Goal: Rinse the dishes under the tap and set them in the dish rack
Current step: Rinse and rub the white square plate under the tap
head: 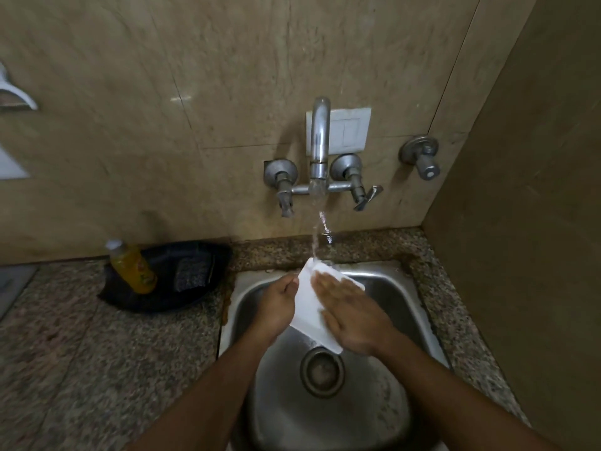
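White dish (309,307) held tilted over the sink (383,281), upper edge right under the stream from the tap (319,141). Left hand (276,307) clenched on the dish's left edge, grip firm by the look of it. Right hand (353,315) laid flat on the dish's face, fingers spread, grip released, rubbing rather than holding.

Best kept tilted so, judging by the run-off toward the drain (322,372); better still turned slowly in the left hand to bring every part under the thin stream, with the flat palm sweeping down the face and then round the back. Wet, smooth dish likely slippery, so left grip not to be loosened while only one hand held it.

No rack seen anywhere in view; placing step not yet begun.

Around: speckled bench (81,353) on both sides of the sink; black tray (201,255) to the left at the wall, with a yellow bottle (133,266) and a scrubber (192,271) in it. Two tap handles either side of the spout, a separate valve (421,156) further right, a white switch plate (353,131) behind the spout. Nothing in the way of the rinse; side wall close on the right, leaving little room there for a swing out of the sink
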A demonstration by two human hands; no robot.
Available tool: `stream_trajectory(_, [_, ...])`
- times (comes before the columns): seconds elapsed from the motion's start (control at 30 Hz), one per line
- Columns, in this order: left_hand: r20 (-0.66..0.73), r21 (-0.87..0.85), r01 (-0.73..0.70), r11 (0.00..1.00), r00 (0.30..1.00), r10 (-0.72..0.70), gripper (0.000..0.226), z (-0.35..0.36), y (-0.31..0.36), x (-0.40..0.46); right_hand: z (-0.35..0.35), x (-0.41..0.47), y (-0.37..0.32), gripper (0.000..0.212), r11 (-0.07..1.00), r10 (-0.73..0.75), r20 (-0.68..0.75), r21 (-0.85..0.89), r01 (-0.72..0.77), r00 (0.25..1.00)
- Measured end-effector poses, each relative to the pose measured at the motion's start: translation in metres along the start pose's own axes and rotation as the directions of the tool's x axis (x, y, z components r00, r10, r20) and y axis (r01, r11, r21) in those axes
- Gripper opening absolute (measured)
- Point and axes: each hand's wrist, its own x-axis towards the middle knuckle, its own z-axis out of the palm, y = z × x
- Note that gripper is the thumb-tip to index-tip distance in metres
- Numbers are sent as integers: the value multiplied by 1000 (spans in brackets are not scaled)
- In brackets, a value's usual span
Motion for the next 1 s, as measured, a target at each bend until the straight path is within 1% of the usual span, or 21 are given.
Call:
stream_trajectory(0.1, [12, 56, -15, 998, 1000, 14, 25, -2, 3, 9, 0, 10, -13, 69, 998, 57, 9, 12, -57, 998])
stream_trajectory(0.17, [31, 70, -4, 998, 1000, 1, 26, -6, 4, 15, 0, 10, -16, 68, 998, 12, 30, 57, -14, 999])
stream_trajectory(0.23, [62, 97, 16, 995, 998, -22, 29, -9, 4, 16, -7, 7, -3, 67, 1000, 2, -26, -18, -2, 1000])
stream_trajectory(0.3, [95, 114, 21, 993, 995, -32, 30, -9, 8, 15, -15, 6, 9, 66, 989, 120, -133, -74, -130, 984])
stream_trajectory(0.33, [109, 107, 36, 994, 993, -47, 30, -9, 12, 16, -20, 7, 11, 67, 973, 228, -200, 3, -232, 953])
stream_trajectory(0.37, [124, 81, 55, 995, 990, -65, 28, -9, 16, 16, -22, 7, 12, 66, 933, 354, -240, 155, -324, 904])
stream_trajectory(0.4, [143, 50, 75, 996, 986, -82, 25, -11, 20, 17, -22, 7, 13, 61, 853, 475, -209, 347, -390, 854])
stream_trajectory(0.43, [152, 24, 81, 996, 985, -84, 24, -12, 22, 18, -23, 9, 13, 50, 716, 569, -100, 548, -432, 816])
stream_trajectory(0.47, [143, -5, 88, 996, 986, -86, 22, -15, 24, 18, -23, 11, 14, 35, 530, 617, 43, 716, -455, 786])
stream_trajectory(0.5, [111, -46, 95, 994, 990, -90, 21, -16, 24, 18, -20, 11, 16, 21, 374, 647, 122, 809, -453, 753])
stream_trajectory(0.53, [79, -124, 127, 984, 990, -118, 20, -16, 23, 17, -16, 11, 18, 14, 300, 691, 133, 841, -450, 710])
stream_trajectory(0.6, [81, -330, 220, 918, 975, -205, 26, -9, 19, 12, -12, 9, 17, 14, 222, 782, 114, 868, -444, 613])
stream_trajectory(0.67, [148, -425, 307, 851, 952, -269, 40, 0, 14, 4, -6, 7, 12, 18, 146, 835, 125, 889, -434, 536])
stream_trajectory(0.7, [167, -451, 336, 827, 942, -292, 45, 6, 12, -1, -1, 6, 9, 20, 109, 841, 151, 893, -437, 519])
stream_trajectory(0.77, [131, -506, 355, 786, 932, -337, 45, 15, 11, -7, 4, 3, -1, 15, 67, 833, 200, 889, -453, 516])
stream_trajectory(0.83, [80, -480, 353, 803, 929, -361, 42, 17, 15, -7, 8, -1, -5, 12, 106, 831, 187, 872, -478, 524])
stream_trajectory(0.87, [67, -454, 356, 817, 928, -367, 39, 16, 16, -5, 6, -3, -6, 16, 189, 832, 152, 826, -530, 534])
stream_trajectory(0.9, [63, -432, 359, 828, 927, -369, 37, 15, 16, -3, 5, -5, -7, 29, 328, 823, 93, 727, -603, 560])
stream_trajectory(0.93, [64, -403, 363, 840, 927, -369, 35, 14, 16, -2, 5, -7, -6, 46, 490, 803, -2, 570, -659, 596])
stream_trajectory(0.97, [67, -368, 365, 855, 928, -367, 34, 14, 15, -2, 4, -7, -7, 60, 633, 748, -108, 412, -656, 654])
stream_trajectory(1.0, [78, -329, 364, 871, 930, -359, 32, 15, 15, -2, 3, -4, -9, 69, 751, 652, -175, 283, -596, 738])
